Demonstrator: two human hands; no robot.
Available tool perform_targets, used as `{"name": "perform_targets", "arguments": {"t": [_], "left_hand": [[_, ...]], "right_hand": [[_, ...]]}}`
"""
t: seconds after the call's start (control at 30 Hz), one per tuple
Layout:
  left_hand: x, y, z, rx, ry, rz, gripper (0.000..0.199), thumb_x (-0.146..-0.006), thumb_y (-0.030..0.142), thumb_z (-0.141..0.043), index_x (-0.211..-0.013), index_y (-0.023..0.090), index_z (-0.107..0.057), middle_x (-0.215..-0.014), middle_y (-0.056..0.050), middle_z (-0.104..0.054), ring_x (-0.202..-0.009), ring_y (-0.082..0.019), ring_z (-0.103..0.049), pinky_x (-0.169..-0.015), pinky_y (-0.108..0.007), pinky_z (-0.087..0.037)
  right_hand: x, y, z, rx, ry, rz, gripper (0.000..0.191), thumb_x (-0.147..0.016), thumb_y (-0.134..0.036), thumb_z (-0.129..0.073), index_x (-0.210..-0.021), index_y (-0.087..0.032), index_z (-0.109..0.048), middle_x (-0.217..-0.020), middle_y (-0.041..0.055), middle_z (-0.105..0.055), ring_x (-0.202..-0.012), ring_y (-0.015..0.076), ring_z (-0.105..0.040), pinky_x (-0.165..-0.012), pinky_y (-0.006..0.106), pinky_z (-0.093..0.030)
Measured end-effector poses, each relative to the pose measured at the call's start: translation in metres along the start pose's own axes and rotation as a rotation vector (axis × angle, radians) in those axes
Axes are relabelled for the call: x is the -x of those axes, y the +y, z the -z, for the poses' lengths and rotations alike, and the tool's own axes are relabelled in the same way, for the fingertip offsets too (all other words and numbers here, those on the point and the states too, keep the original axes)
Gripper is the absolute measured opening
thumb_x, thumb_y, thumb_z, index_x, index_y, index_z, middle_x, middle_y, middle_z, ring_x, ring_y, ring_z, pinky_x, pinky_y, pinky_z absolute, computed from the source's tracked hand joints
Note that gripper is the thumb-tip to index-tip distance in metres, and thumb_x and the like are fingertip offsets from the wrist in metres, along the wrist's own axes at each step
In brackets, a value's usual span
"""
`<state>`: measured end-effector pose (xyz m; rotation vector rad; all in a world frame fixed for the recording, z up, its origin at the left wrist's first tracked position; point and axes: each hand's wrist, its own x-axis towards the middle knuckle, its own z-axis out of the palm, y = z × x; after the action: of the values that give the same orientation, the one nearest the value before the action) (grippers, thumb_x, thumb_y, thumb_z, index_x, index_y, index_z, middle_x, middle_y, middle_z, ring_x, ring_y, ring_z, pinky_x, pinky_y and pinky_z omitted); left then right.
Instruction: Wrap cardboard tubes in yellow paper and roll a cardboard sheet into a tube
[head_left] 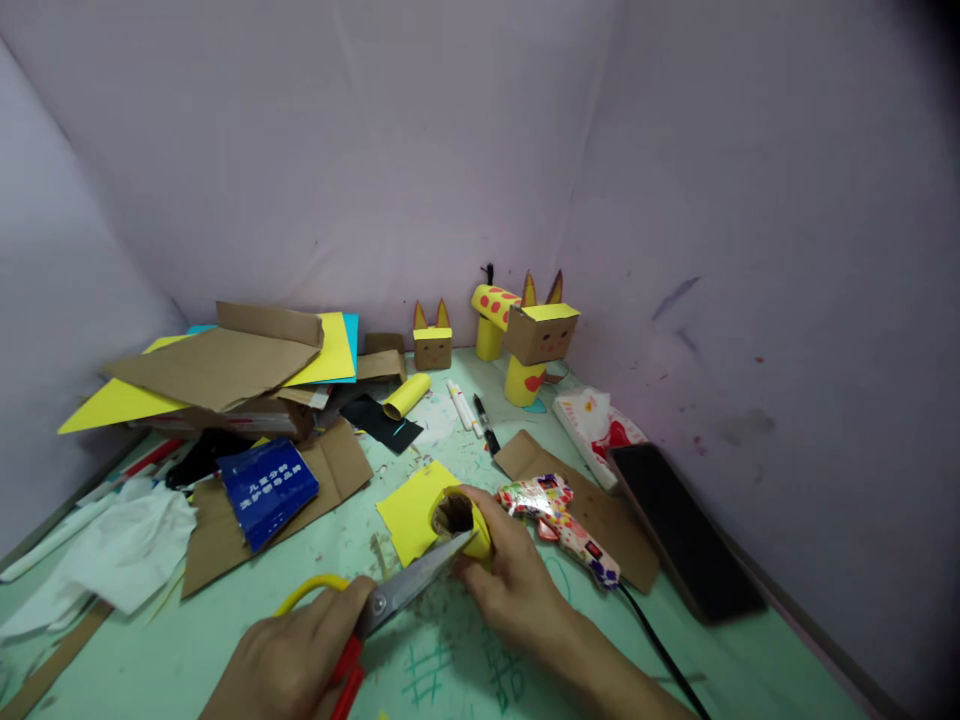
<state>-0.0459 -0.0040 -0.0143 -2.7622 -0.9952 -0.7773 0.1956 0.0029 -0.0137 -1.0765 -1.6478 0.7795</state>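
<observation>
My left hand point(296, 645) is closed around the handles of a pair of scissors point(412, 583), one handle yellow and one red. The blades point up and right, their tips at the near rim of a yellow-covered cardboard tube point(482, 540). My right hand point(504, 570) grips that tube from its right side, the open end facing me and showing brown inside. Just behind the tube lies a yellow sheet of paper point(409, 505). To the right of my right hand, a patterned glue gun point(562, 525) rests on a flat brown cardboard piece point(630, 555).
Cardboard and coloured sheets point(217, 370) are stacked at the back left, above white tissue point(139, 545) and a blue packet point(268, 490). A yellow tube point(407, 396), markers point(463, 408), a box head with ears point(433, 350) and a cardboard animal point(544, 340) stand or lie behind. A phone point(682, 530) lies right.
</observation>
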Motion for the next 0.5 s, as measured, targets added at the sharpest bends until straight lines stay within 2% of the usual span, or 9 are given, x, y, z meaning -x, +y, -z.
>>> {"name": "perform_targets", "arguments": {"t": [0.1,0.2,0.23,0.33,0.4,0.5], "left_hand": [[-0.003,-0.004,0.005,0.017,-0.082,0.012,0.031,-0.09,0.025,-0.037,-0.119,0.02,-0.045,-0.088,-0.005,-0.072,-0.073,-0.015,-0.07,-0.058,-0.019,-0.054],[-0.008,-0.004,0.014,0.028,-0.182,0.044,0.037,-0.084,0.02,-0.046,-0.12,0.024,-0.044,-0.092,-0.002,-0.07,-0.079,-0.015,-0.069,-0.068,-0.018,-0.054],[-0.01,-0.004,0.015,0.025,-0.175,0.062,0.038,-0.083,0.019,-0.046,-0.121,0.025,-0.043,-0.094,-0.003,-0.07,-0.082,-0.015,-0.068,-0.071,-0.019,-0.054],[-0.011,0.0,0.013,-0.028,-0.03,0.143,0.042,-0.083,0.013,-0.038,-0.123,0.023,-0.044,-0.103,-0.008,-0.066,-0.093,-0.022,-0.065,-0.08,-0.03,-0.054],[-0.01,0.002,0.009,-0.047,0.018,0.194,0.043,-0.081,0.011,-0.037,-0.121,0.022,-0.046,-0.103,-0.01,-0.065,-0.092,-0.024,-0.064,-0.079,-0.035,-0.054],[-0.009,0.003,0.005,-0.002,-0.025,0.216,0.038,-0.081,0.015,-0.042,-0.118,0.022,-0.05,-0.1,-0.01,-0.067,-0.087,-0.022,-0.064,-0.074,-0.032,-0.055]], "right_hand": [[0.001,-0.002,0.004,0.007,-0.035,-0.02,0.054,-0.074,-0.01,-0.057,-0.125,-0.022,-0.044,-0.118,0.0063,-0.058,-0.106,0.0215,-0.056,-0.092,0.033,-0.043],[0.003,-0.002,0.009,-0.041,-0.127,-0.063,0.065,-0.075,-0.01,-0.052,-0.136,-0.023,-0.034,-0.131,0.0078,-0.05,-0.122,0.0229,-0.046,-0.103,0.039,-0.035],[0.003,-0.001,0.011,-0.055,-0.152,-0.077,0.066,-0.076,-0.009,-0.051,-0.138,-0.024,-0.032,-0.135,0.0079,-0.047,-0.127,0.023,-0.042,-0.106,0.04,-0.032],[0.003,0.0,0.013,-0.044,-0.159,-0.11,0.067,-0.08,-0.012,-0.051,-0.141,-0.027,-0.03,-0.143,0.0079,-0.038,-0.133,0.0245,-0.033,-0.11,0.045,-0.023],[0.0,-0.001,0.012,-0.017,-0.132,-0.087,0.065,-0.079,-0.014,-0.055,-0.14,-0.026,-0.035,-0.138,0.0088,-0.044,-0.129,0.0261,-0.038,-0.108,0.046,-0.027],[-0.005,-0.004,0.011,0.008,-0.077,-0.044,0.061,-0.074,-0.016,-0.062,-0.132,-0.025,-0.046,-0.119,0.0079,-0.056,-0.113,0.0263,-0.05,-0.1,0.043,-0.038]]}}
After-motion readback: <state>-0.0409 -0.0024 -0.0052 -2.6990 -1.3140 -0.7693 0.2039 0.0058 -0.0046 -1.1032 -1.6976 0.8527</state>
